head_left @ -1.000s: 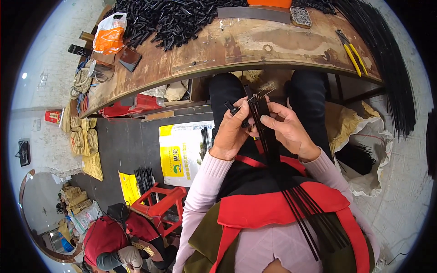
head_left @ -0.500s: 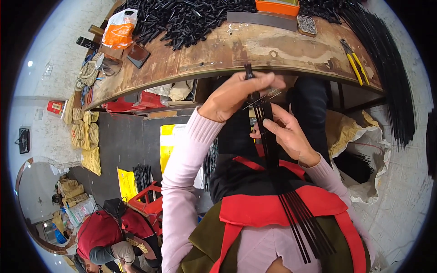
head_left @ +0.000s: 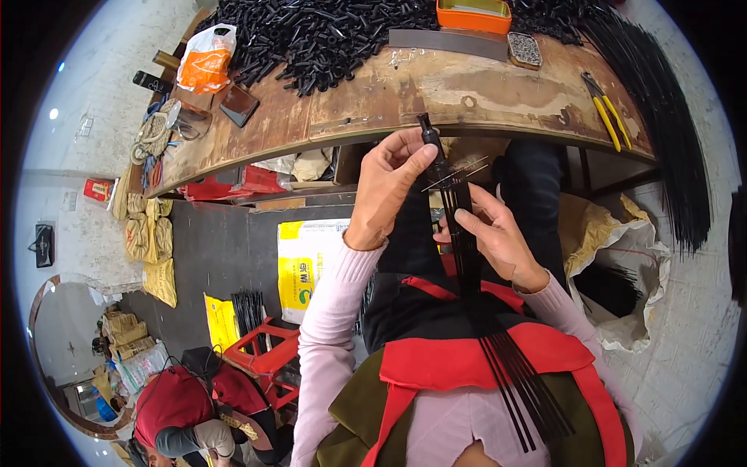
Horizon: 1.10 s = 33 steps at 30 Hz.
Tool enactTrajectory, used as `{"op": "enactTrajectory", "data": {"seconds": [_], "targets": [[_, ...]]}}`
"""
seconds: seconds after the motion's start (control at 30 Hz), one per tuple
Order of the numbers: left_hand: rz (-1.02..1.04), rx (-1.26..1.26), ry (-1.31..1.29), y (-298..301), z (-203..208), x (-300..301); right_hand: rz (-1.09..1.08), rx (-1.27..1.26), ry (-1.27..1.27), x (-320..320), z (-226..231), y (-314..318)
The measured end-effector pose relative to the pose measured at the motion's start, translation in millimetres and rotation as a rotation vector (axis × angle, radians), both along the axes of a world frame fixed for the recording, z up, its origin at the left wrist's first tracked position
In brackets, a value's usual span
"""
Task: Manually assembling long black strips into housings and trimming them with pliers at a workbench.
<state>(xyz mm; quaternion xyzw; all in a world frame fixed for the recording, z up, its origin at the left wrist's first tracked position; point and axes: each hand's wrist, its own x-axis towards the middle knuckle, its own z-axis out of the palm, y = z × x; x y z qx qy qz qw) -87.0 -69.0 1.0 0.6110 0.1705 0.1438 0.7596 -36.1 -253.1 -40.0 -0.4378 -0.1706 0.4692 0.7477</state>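
Note:
In front of me, over my lap, hangs a bundle of thin black rods point(head_left: 465, 261) that look like umbrella ribs. Its lower ends fan out across my red-edged apron point(head_left: 436, 362). A black plastic tube, apparently an umbrella runner point(head_left: 433, 138), tops the bundle, close to the table edge. The thumb and fingers of my left hand point(head_left: 393, 183) are closed on this tube. Lower down, my right hand point(head_left: 502, 237) grips the rods, thumb in front. Between the hands, thin metal wires point(head_left: 467, 173) stick out sideways where rods and tube meet.
The wooden table point(head_left: 350, 117) bears a heap of black tubes point(head_left: 327, 47), yellow-handled pliers point(head_left: 608, 117), an orange tin point(head_left: 475, 14) and a small box of metal bits point(head_left: 524, 50). Long black rods point(head_left: 661, 132) hang off its right end. An open sack point(head_left: 622, 272) stands right; another person point(head_left: 183, 405) bends at lower left.
My left hand, blurred across the tube's top before, has drawn back left and now pinches the tube from its left side. The tube leans slightly left. My right hand keeps its grip.

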Motion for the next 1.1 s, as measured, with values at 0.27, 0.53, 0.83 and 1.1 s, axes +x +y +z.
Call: {"op": "enactTrajectory", "data": {"seconds": [0.27, 0.53, 0.83, 1.1], "targets": [[-0.084, -0.270, -0.031, 0, -8, -10, 0.010, -0.016, 0.030, -2, 3, 2], [0.041, -0.040, 0.035, -4, -8, -3, 0.006, -0.004, 0.009, -1, 0, 1], [-0.119, -0.086, -0.011, 5, -12, -4, 0.019, 0.020, 0.057, 2, -3, 0], [-0.020, -0.082, 0.008, -6, -12, -5, -0.010, -0.012, 0.056, 2, 2, 2]]}}
